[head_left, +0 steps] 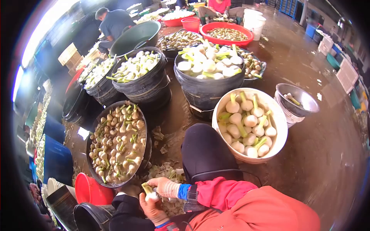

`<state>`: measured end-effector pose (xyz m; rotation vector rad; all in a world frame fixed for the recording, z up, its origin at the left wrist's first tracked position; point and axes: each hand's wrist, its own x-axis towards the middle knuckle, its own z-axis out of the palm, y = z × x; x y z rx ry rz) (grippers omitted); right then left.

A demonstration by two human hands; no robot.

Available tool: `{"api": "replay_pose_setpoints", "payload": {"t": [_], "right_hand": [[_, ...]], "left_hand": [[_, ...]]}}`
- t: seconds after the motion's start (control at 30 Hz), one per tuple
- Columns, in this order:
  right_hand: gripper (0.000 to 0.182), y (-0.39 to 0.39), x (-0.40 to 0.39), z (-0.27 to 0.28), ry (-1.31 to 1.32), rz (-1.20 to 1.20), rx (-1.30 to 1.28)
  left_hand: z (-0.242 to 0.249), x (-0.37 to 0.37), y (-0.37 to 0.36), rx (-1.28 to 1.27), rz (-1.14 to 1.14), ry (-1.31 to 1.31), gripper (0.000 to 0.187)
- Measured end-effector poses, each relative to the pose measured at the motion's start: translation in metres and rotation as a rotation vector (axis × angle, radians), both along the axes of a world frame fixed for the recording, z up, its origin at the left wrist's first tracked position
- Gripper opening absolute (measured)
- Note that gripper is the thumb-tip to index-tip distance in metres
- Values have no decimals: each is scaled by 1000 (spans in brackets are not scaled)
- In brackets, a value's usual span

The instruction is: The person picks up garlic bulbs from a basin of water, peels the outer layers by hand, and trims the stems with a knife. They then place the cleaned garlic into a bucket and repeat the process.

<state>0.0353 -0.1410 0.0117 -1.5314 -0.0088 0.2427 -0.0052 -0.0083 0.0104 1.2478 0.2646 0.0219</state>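
you have the garlic bulb [152, 195] low in front of you, between your knees, grasped in your left hand [152, 210], with the curled fingers of your right hand [166, 187] at its stem, though you cannot tell whether they grip it or a tool. the dark tub's [149, 152] rim stands just beyond, near scattered peelings [169, 173], and the white bucket [252, 159] of bulbs sits past your right knee [206, 152]; farther right, wet brown floor [320, 165] stretches open.
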Motion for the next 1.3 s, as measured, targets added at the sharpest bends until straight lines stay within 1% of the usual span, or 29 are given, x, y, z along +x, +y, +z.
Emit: {"api": "replay_pose_setpoints", "payload": {"t": [0.03, 0.07, 0.17, 0.23, 0.3, 0.33, 0.37, 0.4, 0.43, 0.47, 0.5, 0.57, 0.63, 0.73, 0.77, 0.8, 0.83, 0.87, 0.9, 0.93, 0.97, 1.0, 1.03, 1.07, 1.13, 1.17, 1.2, 1.23, 1.3], "right_hand": [[39, -3, -3, 11, 0, -9, 0], [42, -4, -5, 22, 39, 48, 81], [42, 4, -5, 20, 83, 102, 217], [36, 7, -3, 17, 241, 47, 466], [33, -1, -1, 11, 319, 9, 357], [31, -5, 1, 6, 285, -8, 355], [29, -6, 1, 1, 252, -8, 355], [25, -4, -1, 0, 152, -43, 300], [24, -16, -10, 37, 139, -42, 115], [24, -9, -8, 14, 98, -38, 261], [23, -11, -9, 23, 124, -17, 343], [20, -16, -12, 43, 164, 45, 500], [25, -7, -12, 25, 199, 137, 589], [32, 0, -14, 19, 185, 247, 705], [33, -2, -15, 30, 223, 208, 608], [35, -3, -15, 37, 258, 162, 509], [33, 1, -10, 22, 384, 67, 603], [32, 1, -5, 14, 384, -6, 658], [31, 1, -3, 10, 384, -80, 713], [31, 1, -3, 13, 384, -80, 714], [31, 1, -5, 17, 298, -13, 445], [31, 2, -5, 19, 210, 57, 176], [32, 9, -8, 9, 230, 145, 353], [33, 9, -11, 6, 191, 199, 247], [31, 9, -11, 4, 50, 240, 7], [31, 8, -10, -4, 53, 243, 8], [30, 6, -5, -1, 87, 124, -25], [29, 4, 0, 2, 119, 2, -58], [25, -1, 8, 2, 74, -59, -108]], "left_hand": [[13, 0, 0, -395, 35, 170, 39], [10, 0, 7, -562, 34, 221, 45], [-12, 7, 23, -588, -14, 255, 44], [-3, 4, 12, -472, -25, 243, 48], [7, 0, 3, -249, -166, 120, 56], [-1, -3, 2, 181, -166, -53, 70], [-24, 1, 5, 415, -155, -247, 81], [-23, 2, 3, 487, -107, -340, 82], [-13, 3, -3, 572, -47, -428, 82], [3, -1, -8, 352, -112, -307, 83], [19, -6, -11, 129, -160, -195, 85], [34, -8, -6, -292, -199, -2, 72], [31, -1, 10, -549, -272, 223, 70], [22, 11, 5, -578, 138, 451, 68], [-30, 9, 35, -580, -35, 336, 68], [-15, 8, 25, -382, 99, 396, 69], [0, 7, 14, -181, 226, 454, 70], [-16, 7, 20, -208, 155, 324, 74], [-7, 3, 13, -220, 132, 201, 75], [1, -2, 1, -91, 90, 36, 75], [4, -5, -7, 38, 50, -129, 77], [-3, -3, -5, 52, 17, -165, 78], [-10, -1, -2, 64, -14, -199, 81], [-16, 0, 1, 53, 72, -119, 78], [-1, 7, 3, -158, 242, 81, 55], [4, 10, 10, -235, 281, 200, 45], [6, 9, 6, -263, 344, 176, 32], [7, 7, 4, -261, 345, 177, 32], [9, 4, 1, -271, 182, 110, 32]]}}
